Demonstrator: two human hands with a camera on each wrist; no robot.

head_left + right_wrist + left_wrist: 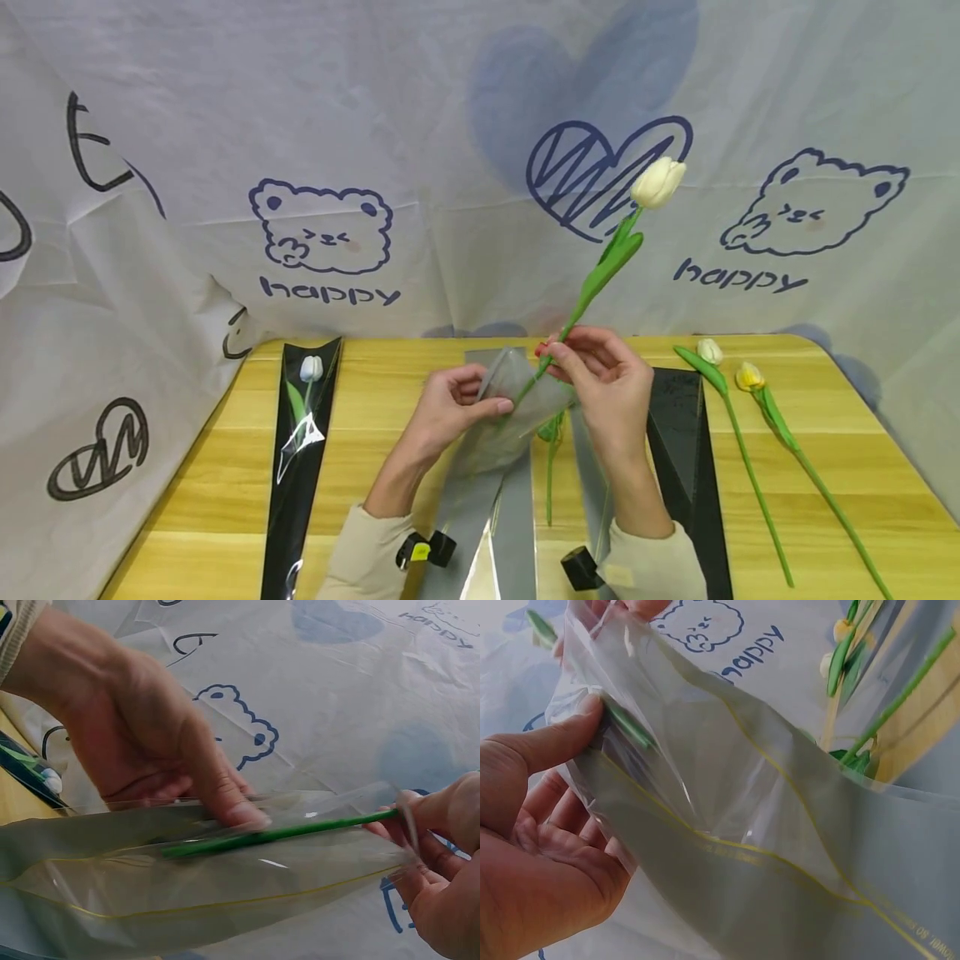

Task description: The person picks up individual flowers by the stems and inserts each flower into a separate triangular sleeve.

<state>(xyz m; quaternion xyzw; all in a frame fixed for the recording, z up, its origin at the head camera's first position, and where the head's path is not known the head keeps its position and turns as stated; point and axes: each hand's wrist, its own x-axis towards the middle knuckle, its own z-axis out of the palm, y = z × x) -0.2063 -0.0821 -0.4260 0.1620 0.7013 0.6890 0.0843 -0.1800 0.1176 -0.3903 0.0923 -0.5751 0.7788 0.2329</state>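
Observation:
My left hand (450, 404) pinches the edge of a grey clear-fronted flower sleeve (480, 454) near its mouth, thumb on the clear front. With thumb and fingertips, my right hand (611, 379) holds the stem of a white tulip (658, 183) right at the sleeve's mouth. Bloom and leaves rise outside, tilted up to the right. In the right wrist view the lower stem (300, 831) lies inside, seen through the clear film, with the left thumb over it. Yellow lines run along the sleeve in the left wrist view.
On the wooden table (375, 442), a black sleeve (300, 492) with a white tulip lies left. Right are a black sleeve (686, 450), another white tulip (709, 352) and a yellow-white tulip (750, 377). A green stem (550, 483) lies between the forearms. Printed cloth (450, 167) hangs behind.

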